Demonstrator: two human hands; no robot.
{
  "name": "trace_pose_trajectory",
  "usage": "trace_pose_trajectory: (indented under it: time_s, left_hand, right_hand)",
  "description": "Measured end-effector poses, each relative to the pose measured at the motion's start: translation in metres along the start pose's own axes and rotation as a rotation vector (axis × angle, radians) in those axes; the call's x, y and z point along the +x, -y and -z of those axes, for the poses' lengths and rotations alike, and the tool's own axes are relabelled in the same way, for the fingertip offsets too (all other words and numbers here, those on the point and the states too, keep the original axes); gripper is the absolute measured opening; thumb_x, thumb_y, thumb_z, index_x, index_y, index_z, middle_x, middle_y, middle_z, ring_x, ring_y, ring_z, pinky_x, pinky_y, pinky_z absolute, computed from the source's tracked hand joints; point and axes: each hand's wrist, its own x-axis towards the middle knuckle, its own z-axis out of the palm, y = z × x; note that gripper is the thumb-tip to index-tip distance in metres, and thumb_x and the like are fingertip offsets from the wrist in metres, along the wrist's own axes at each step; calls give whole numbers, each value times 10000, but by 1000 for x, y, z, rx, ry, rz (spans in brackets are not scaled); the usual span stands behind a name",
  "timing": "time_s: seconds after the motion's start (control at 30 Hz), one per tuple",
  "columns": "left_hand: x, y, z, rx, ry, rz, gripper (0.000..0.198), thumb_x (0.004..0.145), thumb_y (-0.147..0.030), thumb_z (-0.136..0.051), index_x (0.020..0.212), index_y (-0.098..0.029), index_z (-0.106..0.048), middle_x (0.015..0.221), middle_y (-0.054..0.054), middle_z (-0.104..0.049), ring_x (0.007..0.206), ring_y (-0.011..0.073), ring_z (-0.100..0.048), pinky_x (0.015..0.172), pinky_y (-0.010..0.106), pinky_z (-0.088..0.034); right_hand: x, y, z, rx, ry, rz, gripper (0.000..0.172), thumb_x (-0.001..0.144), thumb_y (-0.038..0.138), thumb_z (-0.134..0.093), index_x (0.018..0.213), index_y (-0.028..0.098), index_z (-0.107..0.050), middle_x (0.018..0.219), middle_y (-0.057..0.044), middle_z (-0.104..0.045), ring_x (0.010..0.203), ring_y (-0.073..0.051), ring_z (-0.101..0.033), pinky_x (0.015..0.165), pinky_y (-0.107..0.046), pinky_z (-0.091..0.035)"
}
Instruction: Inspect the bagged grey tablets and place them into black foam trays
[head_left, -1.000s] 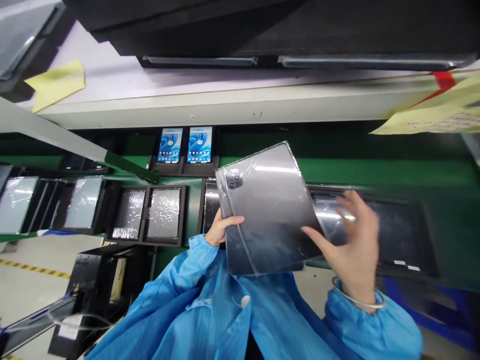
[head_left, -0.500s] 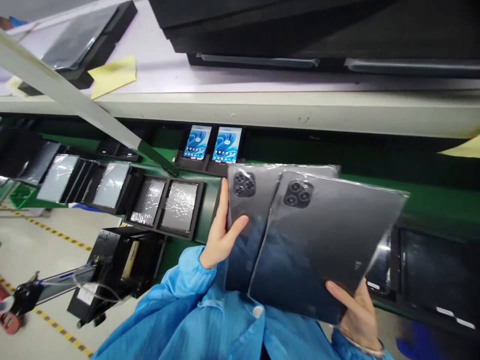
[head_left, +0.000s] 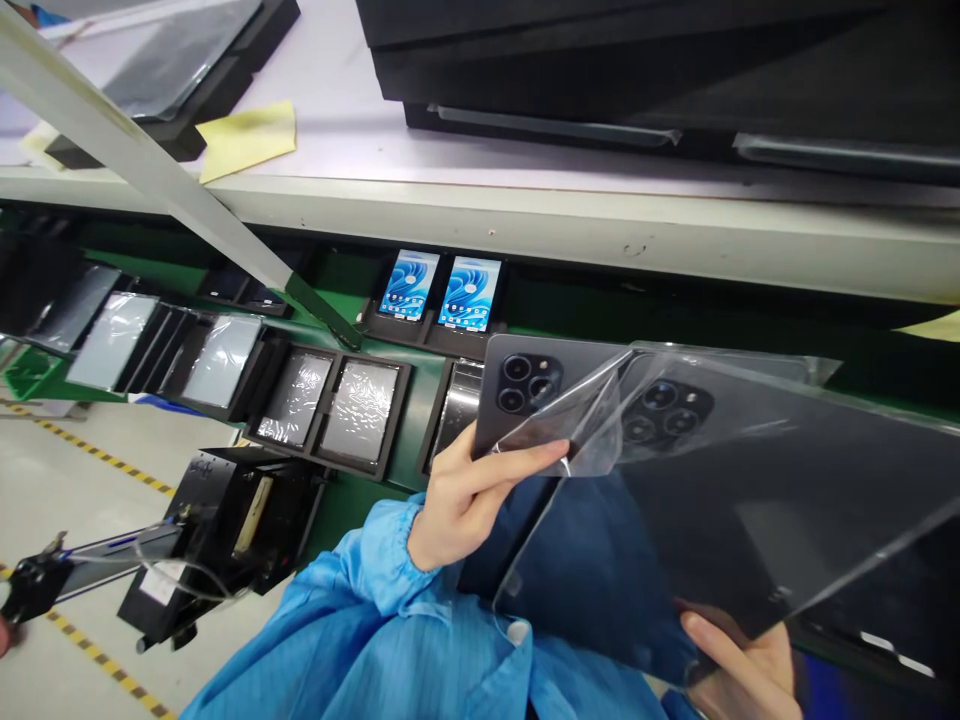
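Two dark grey tablets overlap in front of me, backs up, each with a round-lensed camera block. My left hand (head_left: 465, 495) is at the left tablet (head_left: 502, 420). Its fingers are closed on the folded-back clear plastic film (head_left: 592, 445), whose loose flap leaves that tablet's upper left corner and camera bare. My right hand (head_left: 739, 655) grips the lower edge of the right tablet (head_left: 712, 520), thumb on top and fingers hidden beneath. The right tablet lies over part of the left one and looks covered in clear plastic.
Two lit tablets (head_left: 469, 293) stand in a black tray behind. Film-covered tablets (head_left: 361, 412) sit in black trays to the left. A white shelf (head_left: 450, 205) with a slanted post (head_left: 150, 150) runs above. A black box-like device (head_left: 225, 540) stands lower left.
The plastic at the left tablet's upper corner has been lifted and folded to the right by my left hand. Both tablets have shifted right and closer, with my right hand still gripping.
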Motion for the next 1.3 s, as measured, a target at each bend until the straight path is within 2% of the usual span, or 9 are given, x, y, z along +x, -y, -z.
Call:
trace_pose_trajectory:
  time_s: [0.13, 0.4, 0.57, 0.7, 0.87, 0.93, 1.07, 1.2, 1.3]
  left_hand:
    - [0, -1, 0, -1, -10, -10, 490, 1001, -51, -574, 1384, -328, -704, 1335, 38, -760, 1178, 193, -747, 1021, 312, -629]
    - [-2, 1, 0, 9, -12, -41, 501, 1010, -70, -561, 1426, -328, -670, 1369, 51, -747, 1208, 207, -738, 1030, 332, -627]
    - [-9, 11, -9, 39, -45, -6, 703, 995, -212, -669, 1626, -360, -398, 1574, 67, -594, 1413, 242, -617, 1181, 365, -531]
    - [-11, 17, -14, -29, -41, 141, 970, 930, -308, -773, 1686, -411, -175, 1692, 76, -437, 1521, 284, -486, 1248, 454, -449]
    - [-10, 15, -12, -65, -27, 302, 1162, 860, -374, -840, 1695, -420, -32, 1669, 111, -465, 1525, 323, -485, 1221, 539, -475]
    - [-10, 14, -12, -44, -57, 280, 1104, 858, -390, -840, 1695, -405, -121, 1651, 111, -489, 1503, 322, -516, 1182, 509, -524]
    - [-7, 15, -11, 105, -98, 137, 705, 912, -307, -791, 1560, -357, -519, 1499, 86, -629, 1334, 269, -636, 1117, 407, -558]
    - [-6, 18, -9, 124, -130, 62, 473, 1006, -177, -634, 1455, -324, -648, 1337, 84, -685, 1172, 208, -676, 978, 319, -600]
    - [-7, 19, -7, 91, -37, -16, 409, 987, -134, -644, 1314, -354, -753, 1345, 78, -655, 1195, 223, -641, 1017, 376, -595]
  right_hand:
    - [-2, 3, -6, 2, -52, -23, 242, 653, 322, -891, 845, 289, -748, 697, -25, -783, 613, -254, -711, 605, -389, -577]
    - [-8, 13, -16, 34, -38, -32, 183, 678, 302, -861, 825, 276, -754, 701, -25, -784, 616, -243, -710, 601, -371, -576]
    - [-15, 20, -32, 18, -31, -3, 420, 637, 302, -910, 1029, 309, -761, 743, 7, -798, 641, -234, -739, 617, -343, -622]
    - [-18, 25, -42, 0, 51, -4, 505, 660, 366, -937, 1124, 346, -739, 817, -8, -814, 694, -263, -773, 630, -354, -652]
    - [-23, 34, -50, 31, 29, -18, 656, 590, 407, -994, 1175, 329, -707, 897, -10, -820, 722, -259, -772, 646, -351, -651]
    - [-25, 36, -52, 34, 13, -29, 625, 560, 422, -1010, 1105, 319, -722, 838, 1, -812, 689, -237, -764, 636, -317, -640]
    - [-29, 36, -55, 32, -40, -41, 651, 497, 452, -1030, 1063, 304, -744, 825, -2, -812, 677, -245, -765, 630, -319, -639]
    - [-32, 38, -56, 50, -20, -63, 634, 536, 429, -1019, 1097, 324, -743, 788, 5, -806, 670, -252, -761, 625, -332, -631]
    - [-34, 42, -55, 37, 1, -66, 526, 547, 416, -1017, 979, 283, -747, 777, -4, -807, 668, -235, -766, 623, -304, -633]
